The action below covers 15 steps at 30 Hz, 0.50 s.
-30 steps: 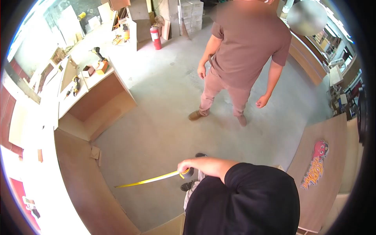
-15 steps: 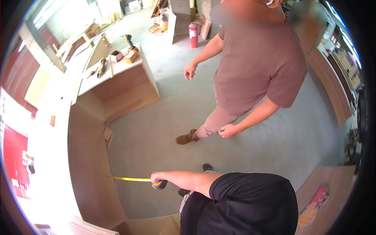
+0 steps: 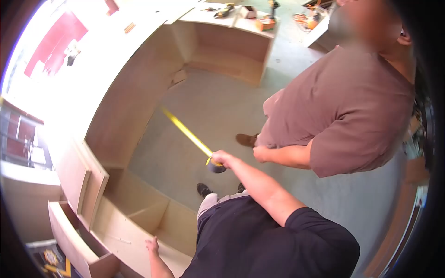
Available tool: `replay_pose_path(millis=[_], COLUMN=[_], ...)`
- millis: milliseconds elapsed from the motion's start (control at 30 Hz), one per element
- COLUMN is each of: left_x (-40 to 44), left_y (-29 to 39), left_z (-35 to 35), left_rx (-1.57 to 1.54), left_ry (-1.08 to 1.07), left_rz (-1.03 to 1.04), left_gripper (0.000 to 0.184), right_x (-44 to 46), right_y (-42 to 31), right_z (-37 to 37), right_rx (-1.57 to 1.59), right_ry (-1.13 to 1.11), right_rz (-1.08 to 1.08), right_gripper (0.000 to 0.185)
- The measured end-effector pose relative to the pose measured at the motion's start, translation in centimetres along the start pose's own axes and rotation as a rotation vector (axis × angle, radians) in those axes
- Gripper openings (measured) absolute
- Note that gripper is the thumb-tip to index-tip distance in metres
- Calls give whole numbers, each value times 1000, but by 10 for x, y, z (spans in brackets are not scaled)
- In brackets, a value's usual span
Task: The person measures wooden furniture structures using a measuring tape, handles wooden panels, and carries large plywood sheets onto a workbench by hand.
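Yellow tape measure [image 3: 189,135] sits in curled right fingers [image 3: 219,156].

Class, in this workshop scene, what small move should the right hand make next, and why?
Probably the right hand should ease the tape measure toward the long wooden panel: the yellow blade is already extended that way, but the view doesn't clearly show its tip touching the panel.

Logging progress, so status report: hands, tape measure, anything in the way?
Right hand gripping tape measure, blade extended. Left hand open by wooden cabinet. Nothing visibly blocking blade; co-worker nearby.
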State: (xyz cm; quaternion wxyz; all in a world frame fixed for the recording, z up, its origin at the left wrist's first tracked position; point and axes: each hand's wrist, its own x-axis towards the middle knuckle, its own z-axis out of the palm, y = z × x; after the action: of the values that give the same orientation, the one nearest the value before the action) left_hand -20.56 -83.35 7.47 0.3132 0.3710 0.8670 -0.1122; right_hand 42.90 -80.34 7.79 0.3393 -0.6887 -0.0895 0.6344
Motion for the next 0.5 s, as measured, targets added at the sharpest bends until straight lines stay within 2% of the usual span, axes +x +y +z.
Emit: replay_pose_path(millis=[67,167,233,300,367,433,500], left_x=[14,27,-62,-69,-114,-163,-191], left_y=[0,14,74,120,189,249,286], left_z=[-6,-17,-21,-7,2,11,15], left_rx=[-23,507,605,527,505,462,598], left_ry=[-38,-87,358,526,565,528,448], left_rz=[33,49,159,430,698,1023,1556], left_gripper=[98,96,96,99,101,95,89], right_x=[5,7,6,6,-4,2,-16], right_y=[3,4,-1,11,35,87,134], right_z=[-8,-13,-20,-29,-44,-68,-90], right_rx=[-72,-84,-94,-113,-107,-68,-129], right_ry=[124,209,229,227,236,208,221], right_rz=[-4,-12,-23,-27,-109,-144,-106], right_gripper=[30,31,31,31,31,30,29])
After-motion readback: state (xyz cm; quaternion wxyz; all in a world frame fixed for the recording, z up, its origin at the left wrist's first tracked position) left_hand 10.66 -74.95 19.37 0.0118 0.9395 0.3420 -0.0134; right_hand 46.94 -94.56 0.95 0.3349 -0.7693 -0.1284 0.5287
